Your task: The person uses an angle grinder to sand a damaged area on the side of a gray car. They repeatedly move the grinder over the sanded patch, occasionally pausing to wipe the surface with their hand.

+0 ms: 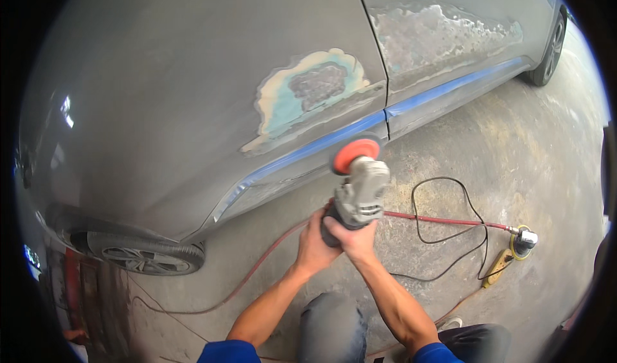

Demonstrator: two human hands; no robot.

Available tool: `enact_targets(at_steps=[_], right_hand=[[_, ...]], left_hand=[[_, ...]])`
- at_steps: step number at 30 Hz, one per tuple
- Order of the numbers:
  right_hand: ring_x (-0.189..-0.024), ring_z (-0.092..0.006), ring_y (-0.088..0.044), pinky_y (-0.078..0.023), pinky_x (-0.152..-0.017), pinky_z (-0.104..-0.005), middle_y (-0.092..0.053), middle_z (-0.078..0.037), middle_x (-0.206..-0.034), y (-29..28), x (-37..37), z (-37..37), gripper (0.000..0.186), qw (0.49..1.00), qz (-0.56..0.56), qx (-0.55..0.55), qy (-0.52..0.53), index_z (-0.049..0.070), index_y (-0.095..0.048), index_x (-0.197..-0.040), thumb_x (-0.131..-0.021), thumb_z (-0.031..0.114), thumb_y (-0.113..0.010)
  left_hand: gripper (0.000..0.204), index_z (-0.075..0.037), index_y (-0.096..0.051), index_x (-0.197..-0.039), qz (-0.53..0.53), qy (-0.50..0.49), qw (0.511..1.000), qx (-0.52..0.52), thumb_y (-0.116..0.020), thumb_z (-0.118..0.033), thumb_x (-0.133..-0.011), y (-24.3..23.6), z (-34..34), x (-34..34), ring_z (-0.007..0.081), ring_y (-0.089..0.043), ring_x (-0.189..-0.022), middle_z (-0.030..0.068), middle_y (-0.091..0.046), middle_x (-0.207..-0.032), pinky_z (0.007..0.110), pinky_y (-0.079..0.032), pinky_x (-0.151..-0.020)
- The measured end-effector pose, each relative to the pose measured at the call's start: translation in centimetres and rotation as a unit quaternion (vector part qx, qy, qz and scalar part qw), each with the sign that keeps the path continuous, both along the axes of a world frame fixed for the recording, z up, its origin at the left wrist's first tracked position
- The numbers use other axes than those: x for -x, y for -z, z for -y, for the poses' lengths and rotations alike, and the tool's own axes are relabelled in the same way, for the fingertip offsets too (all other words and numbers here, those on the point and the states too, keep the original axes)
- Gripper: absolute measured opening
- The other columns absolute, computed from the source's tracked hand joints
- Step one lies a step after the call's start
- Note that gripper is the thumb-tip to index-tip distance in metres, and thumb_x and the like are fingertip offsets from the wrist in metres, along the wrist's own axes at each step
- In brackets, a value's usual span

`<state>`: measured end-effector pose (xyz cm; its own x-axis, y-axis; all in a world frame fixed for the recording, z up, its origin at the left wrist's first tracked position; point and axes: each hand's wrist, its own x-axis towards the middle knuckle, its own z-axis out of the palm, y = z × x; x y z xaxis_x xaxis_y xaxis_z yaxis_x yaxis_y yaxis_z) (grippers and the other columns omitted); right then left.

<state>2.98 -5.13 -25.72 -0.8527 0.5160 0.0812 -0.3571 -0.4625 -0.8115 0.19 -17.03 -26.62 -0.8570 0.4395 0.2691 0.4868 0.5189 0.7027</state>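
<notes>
My left hand (315,244) and right hand (357,241) are closed around the dark handle end of a grey power tool (360,189), with a red round pad (357,154) at its top, slightly blurred. The pad is just below blue tape (318,138) along a grey car's lower side. Above the tape, the rear panel (160,106) has a sanded patch (308,99) with pale cream, light blue and grey layers. A mottled, scuffed area (437,35) covers the lower door to the right. Whether the pad touches the car, I cannot tell.
Wheels (151,257) (546,54) show at both ends. On the concrete floor (546,144) lie a red hose (434,218), black cable (450,180), round air tool (524,244) and yellow power strip (498,266). My knee (331,324) is below my hands.
</notes>
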Motion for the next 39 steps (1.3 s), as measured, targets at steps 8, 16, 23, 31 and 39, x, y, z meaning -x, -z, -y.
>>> enact_targets(at_steps=[8,16,23,31,39], right_hand=[[-0.086,-0.0135,-0.067,-0.054,-0.081,-0.032,-0.073,-0.005,-0.094,-2.5,6.3,2.0,0.035,0.998,-0.047,-0.018,-0.043,-0.001,-0.069,-0.102,-0.072,0.011,-0.083],[-0.085,-0.0144,-0.069,-0.055,-0.08,-0.0323,-0.075,-0.007,-0.092,-2.1,7.4,0.1,0.029,0.998,-0.064,0.017,-0.023,-0.001,-0.071,-0.097,-0.073,0.011,-0.081],[-0.085,-0.013,-0.068,-0.055,-0.078,-0.0317,-0.074,-0.005,-0.09,-1.3,7.8,-2.7,0.029,0.993,-0.074,0.08,-0.045,-0.001,-0.071,-0.098,-0.072,0.009,-0.079],[-0.086,-0.0145,-0.069,-0.055,-0.081,-0.0323,-0.075,-0.008,-0.093,-1.1,7.9,-4.0,0.036,0.992,-0.085,0.079,-0.04,-0.002,-0.07,-0.102,-0.071,0.013,-0.081],[-0.086,-0.0125,-0.068,-0.055,-0.08,-0.0321,-0.075,-0.006,-0.094,-1.6,7.5,-5.6,0.036,0.992,-0.093,0.069,-0.041,-0.002,-0.071,-0.103,-0.072,0.013,-0.082]], left_hand=[[0.083,-0.003,-0.045,-0.137,-0.016,-0.068,0.997,-0.04,-0.09,-0.02,-0.068,-2.7,1.3,4.0,0.0417,-0.067,-0.113,0.0241,-0.068,-0.12,0.046,-0.053,-0.09],[0.084,-0.005,-0.046,-0.138,-0.08,-0.07,0.994,0.023,-0.089,-0.016,-0.067,-2.8,0.2,6.1,0.0419,-0.068,-0.109,0.0214,-0.07,-0.116,0.046,-0.054,-0.088],[0.078,-0.007,-0.048,-0.133,-0.075,-0.08,0.992,0.062,-0.089,-0.017,-0.067,-3.6,-3.1,5.4,0.0442,-0.067,-0.11,0.0219,-0.069,-0.118,0.046,-0.054,-0.089],[0.078,-0.006,-0.048,-0.132,-0.074,-0.088,0.99,0.086,-0.089,-0.018,-0.067,-4.0,-4.6,5.5,0.0417,-0.068,-0.11,0.0214,-0.07,-0.116,0.045,-0.053,-0.089],[0.082,-0.008,-0.047,-0.134,-0.098,-0.106,0.986,0.083,-0.09,-0.018,-0.066,-4.4,-6.7,5.1,0.0429,-0.069,-0.108,0.0219,-0.07,-0.115,0.046,-0.055,-0.086]])
